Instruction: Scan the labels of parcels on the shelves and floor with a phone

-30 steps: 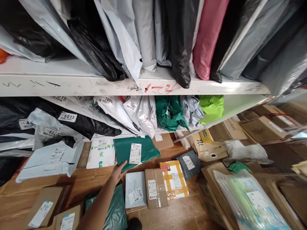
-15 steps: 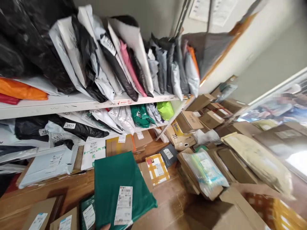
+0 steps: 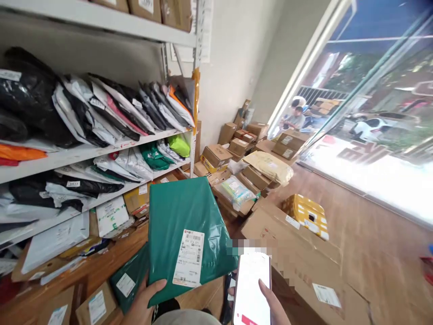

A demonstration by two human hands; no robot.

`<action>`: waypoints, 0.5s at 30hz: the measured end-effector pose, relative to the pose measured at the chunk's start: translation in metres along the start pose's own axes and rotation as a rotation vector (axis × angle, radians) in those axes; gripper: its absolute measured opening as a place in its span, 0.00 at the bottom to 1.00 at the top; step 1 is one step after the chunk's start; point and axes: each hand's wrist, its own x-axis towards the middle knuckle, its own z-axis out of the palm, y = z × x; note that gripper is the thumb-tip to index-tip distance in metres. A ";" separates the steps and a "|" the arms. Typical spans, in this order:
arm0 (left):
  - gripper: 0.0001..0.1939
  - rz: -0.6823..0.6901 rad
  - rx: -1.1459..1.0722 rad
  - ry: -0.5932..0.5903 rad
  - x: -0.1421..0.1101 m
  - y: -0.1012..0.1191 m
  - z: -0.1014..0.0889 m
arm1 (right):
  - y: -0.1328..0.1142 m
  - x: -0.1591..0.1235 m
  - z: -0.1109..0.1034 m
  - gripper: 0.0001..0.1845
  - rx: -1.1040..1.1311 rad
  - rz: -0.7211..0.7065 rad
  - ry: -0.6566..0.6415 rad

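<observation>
Green parcel: the green parcel (image 3: 184,212) is held up in the near centre, its white label (image 3: 188,258) facing up and its far edge in front of the shelving.
Left hand: the left hand (image 3: 144,300) grips the parcel's near left corner, thumb over the front; the other fingers are hidden underneath, closed on it.
Right hand: the right hand (image 3: 274,307) holds a phone (image 3: 252,289), fingers wrapped around it and thumb over its right edge.
Phone: upright in view, just right of the green parcel, screen lit mostly white with a red patch at the near end.
Floor, near left: a darker green parcel (image 3: 130,273) with a label lies beside a small cardboard box (image 3: 96,304).
Shelving, left: white shelving (image 3: 84,154) carries rows of bagged parcels, a lime bag (image 3: 179,145) at the right end of the lower row.
Right: a large cardboard box (image 3: 301,257); a yellow-and-white parcel (image 3: 306,214) sits at its far edge.
Far right: glass panes (image 3: 379,90), with a person (image 3: 297,119) beyond.
</observation>
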 end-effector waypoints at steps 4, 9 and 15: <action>0.54 0.024 0.075 -0.076 -0.029 -0.003 0.026 | -0.011 -0.042 -0.004 0.50 0.061 -0.068 0.039; 0.57 0.040 0.234 -0.154 -0.049 -0.003 0.047 | -0.016 -0.086 -0.005 0.49 0.137 -0.212 -0.020; 0.58 -0.010 0.225 -0.235 -0.054 0.006 0.066 | -0.009 -0.094 -0.009 0.58 0.215 -0.418 -0.207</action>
